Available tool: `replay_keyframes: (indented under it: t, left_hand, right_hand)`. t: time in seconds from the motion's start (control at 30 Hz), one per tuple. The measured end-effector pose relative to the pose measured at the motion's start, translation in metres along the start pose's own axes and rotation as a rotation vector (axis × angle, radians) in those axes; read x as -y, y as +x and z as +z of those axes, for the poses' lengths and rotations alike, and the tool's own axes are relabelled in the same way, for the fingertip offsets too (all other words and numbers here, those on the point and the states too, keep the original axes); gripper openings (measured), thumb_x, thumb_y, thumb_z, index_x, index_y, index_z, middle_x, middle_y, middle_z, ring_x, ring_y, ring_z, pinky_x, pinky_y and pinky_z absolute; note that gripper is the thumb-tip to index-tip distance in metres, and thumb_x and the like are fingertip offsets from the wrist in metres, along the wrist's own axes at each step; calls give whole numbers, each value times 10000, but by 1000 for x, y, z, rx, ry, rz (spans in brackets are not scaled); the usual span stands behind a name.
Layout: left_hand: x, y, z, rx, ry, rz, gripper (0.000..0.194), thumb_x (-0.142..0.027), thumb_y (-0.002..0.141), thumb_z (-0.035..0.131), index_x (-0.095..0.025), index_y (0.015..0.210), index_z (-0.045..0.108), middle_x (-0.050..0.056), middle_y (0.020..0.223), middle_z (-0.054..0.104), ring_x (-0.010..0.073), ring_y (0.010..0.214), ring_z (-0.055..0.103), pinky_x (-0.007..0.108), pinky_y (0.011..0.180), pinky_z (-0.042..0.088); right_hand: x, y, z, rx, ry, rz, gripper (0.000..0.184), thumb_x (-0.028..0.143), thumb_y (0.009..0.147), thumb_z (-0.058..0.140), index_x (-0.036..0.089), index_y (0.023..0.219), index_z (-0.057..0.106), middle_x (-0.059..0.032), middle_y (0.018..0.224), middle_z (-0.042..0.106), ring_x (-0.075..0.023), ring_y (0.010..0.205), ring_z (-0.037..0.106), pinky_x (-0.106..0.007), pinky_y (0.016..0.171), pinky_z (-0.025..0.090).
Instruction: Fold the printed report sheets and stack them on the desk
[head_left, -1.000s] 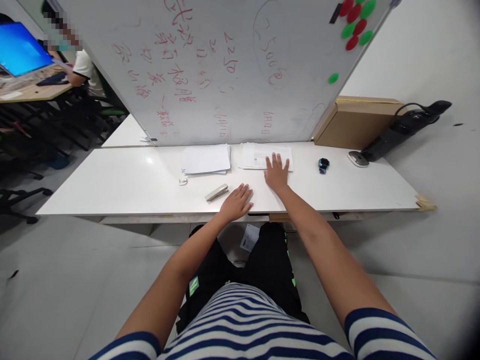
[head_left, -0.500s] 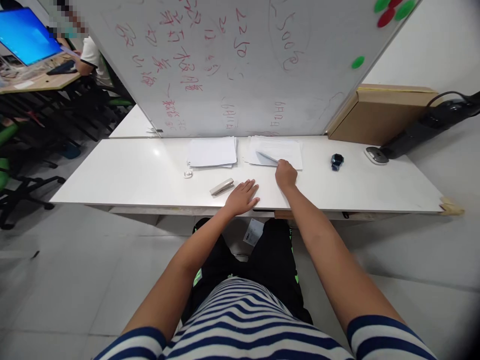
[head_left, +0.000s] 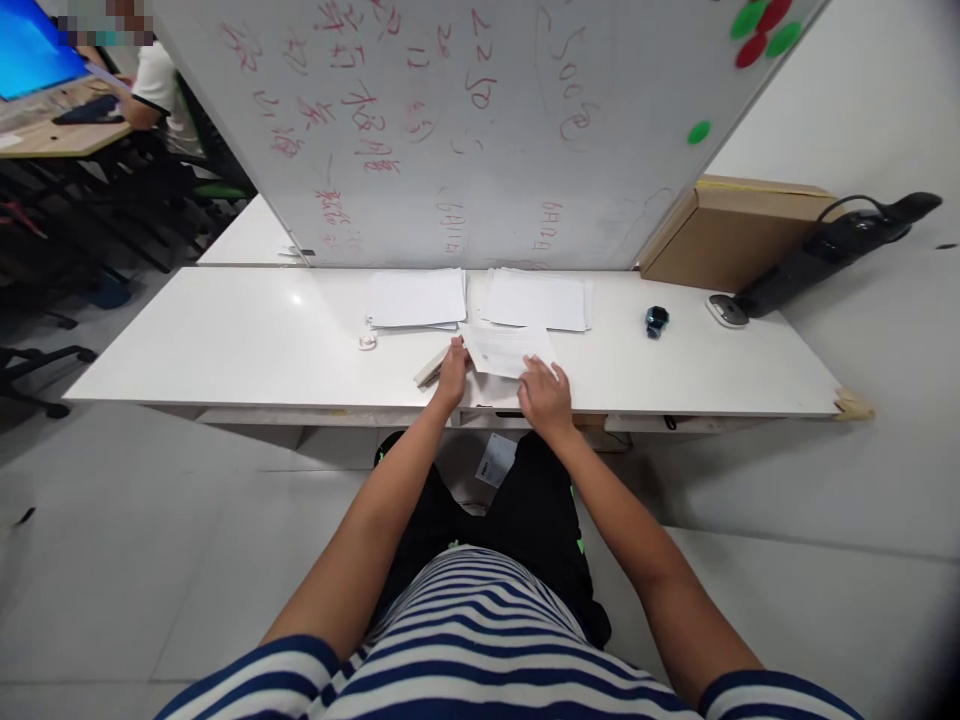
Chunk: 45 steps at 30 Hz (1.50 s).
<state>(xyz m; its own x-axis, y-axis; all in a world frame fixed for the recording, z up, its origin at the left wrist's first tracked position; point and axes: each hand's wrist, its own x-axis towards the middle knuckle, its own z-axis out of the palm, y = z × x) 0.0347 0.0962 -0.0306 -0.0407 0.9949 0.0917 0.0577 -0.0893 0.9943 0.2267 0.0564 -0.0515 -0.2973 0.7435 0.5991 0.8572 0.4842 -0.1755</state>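
Observation:
A printed sheet of paper (head_left: 504, 350) is tilted over the near part of the white table, between my two hands. My left hand (head_left: 453, 374) is closed at its left edge, thumb and fingers pinched there. At the sheet's lower right corner, my right hand (head_left: 546, 400) grips with thumb and forefinger, the other fingers loosely spread. A light-coloured stapler (head_left: 429, 370) lies against the left side of my left hand, partly hidden by it. Behind the sheet are two paper stacks, a left stack (head_left: 416, 298) and a right stack (head_left: 536, 300).
A small white object (head_left: 367, 342) lies left of the stapler. To the right are a dark watch (head_left: 656, 321), a black handheld device on a grey base (head_left: 727, 311) and a cardboard box (head_left: 735, 235). A whiteboard (head_left: 495, 180) stands along the table's back edge. Someone sits at a desk far left.
My right hand has drawn a sheet from the right stack toward me and left. My left hand, flat on the table before, has closed at the sheet's left edge. The view has shifted slightly.

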Motion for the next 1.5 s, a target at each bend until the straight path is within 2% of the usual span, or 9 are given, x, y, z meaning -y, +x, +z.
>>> replay_keyframes:
  t: [0.17, 0.33, 0.5, 0.63, 0.73, 0.87, 1.03, 1.2, 1.5]
  left_hand:
    - [7, 2, 5, 47, 101, 21, 362, -483, 845, 529, -152, 957, 625, 71, 920, 686, 195, 862, 620, 296, 756, 469]
    - [8, 1, 4, 22, 299, 30, 263, -431, 830, 539, -178, 767, 574, 9, 698, 609, 152, 682, 553, 255, 621, 399]
    - [6, 0, 4, -5, 438, 40, 294, -441, 822, 541, -193, 671, 496, -31, 594, 496, 127, 598, 464, 245, 569, 322]
    - [12, 2, 4, -20, 464, 50, 289, -440, 825, 535, -197, 675, 490, -36, 595, 500, 124, 597, 464, 241, 570, 316]
    - [17, 4, 4, -16, 449, 45, 281, -441, 826, 532, -195, 693, 507, -27, 625, 544, 127, 621, 495, 237, 582, 333]
    - [17, 3, 3, -17, 421, 51, 275, -445, 837, 519, -194, 724, 532, -17, 655, 575, 132, 642, 520, 239, 595, 351]
    - [11, 1, 3, -17, 417, 54, 278, -454, 838, 520, -196, 738, 555, -10, 656, 578, 145, 650, 529, 253, 605, 363]
    - [8, 0, 3, -30, 392, 59, 260, -442, 841, 524, -199, 771, 582, 5, 689, 609, 164, 673, 552, 266, 611, 374]
    - [4, -2, 3, -25, 393, 62, 272, -435, 843, 523, -184, 806, 623, 46, 761, 655, 190, 728, 585, 282, 642, 400]
  right_hand:
    - [12, -23, -5, 192, 42, -5, 262, 199, 928, 372, 162, 1028, 611, -119, 1241, 615, -221, 1187, 536, -387, 1000, 366]
    - [-15, 16, -9, 345, -5, 114, 342, 347, 950, 365, 172, 1155, 575, -101, 1097, 678, -223, 962, 625, -332, 808, 460]
    - [-63, 75, 11, 333, -206, 162, 434, 192, 912, 364, 113, 1331, 443, -172, 1393, 463, -296, 1237, 445, -418, 931, 395]
    - [-88, 94, 32, 424, -320, 170, 483, 90, 887, 333, 130, 1364, 397, -163, 1438, 411, -274, 1316, 364, -454, 988, 328]
    - [-92, 96, 37, 473, -333, 153, 470, 29, 856, 332, 156, 1286, 473, -152, 1360, 506, -241, 1232, 465, -424, 943, 354]
    - [-89, 101, 30, 496, -345, 237, 420, -8, 810, 354, 113, 1169, 536, -163, 1076, 647, -223, 928, 612, -349, 791, 410]
    - [-91, 110, 16, 342, -297, 283, 401, 12, 820, 330, 115, 1121, 575, -122, 947, 671, -219, 799, 616, -297, 627, 413]
    - [-81, 81, 4, 75, -154, 245, 377, 169, 935, 298, 133, 1137, 614, -112, 974, 701, -217, 832, 645, -300, 673, 468]
    - [-35, -17, -9, -9, -8, 97, 303, 268, 958, 396, 143, 1039, 660, -91, 1045, 711, -200, 974, 664, -305, 857, 515]
